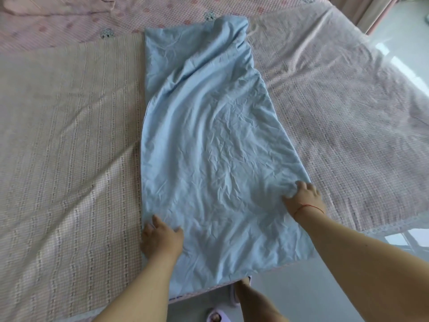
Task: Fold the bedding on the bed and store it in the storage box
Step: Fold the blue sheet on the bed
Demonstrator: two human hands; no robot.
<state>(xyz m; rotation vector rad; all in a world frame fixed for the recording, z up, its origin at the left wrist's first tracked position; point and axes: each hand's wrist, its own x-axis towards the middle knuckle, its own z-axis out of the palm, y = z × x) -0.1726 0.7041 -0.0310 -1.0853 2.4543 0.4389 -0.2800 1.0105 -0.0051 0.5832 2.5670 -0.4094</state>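
Observation:
A light blue sheet (pixel 209 135), folded into a long strip, lies lengthwise down the middle of the bed, its near end hanging over the bed's edge. My left hand (pixel 161 238) rests on the strip's near left edge, fingers curled at the edge of the cloth. My right hand (pixel 304 197) sits at the near right edge, fingers bent into the blue fabric, which is bunched there. A red string circles the right wrist. No storage box is in view.
A pink checked bedspread (pixel 69 147) covers the bed under the sheet. More pink bedding (pixel 58 5) is piled at the far left. Grey floor (pixel 313 287) lies beyond the bed's near and right edges, with my legs and slippers (pixel 217 316) below.

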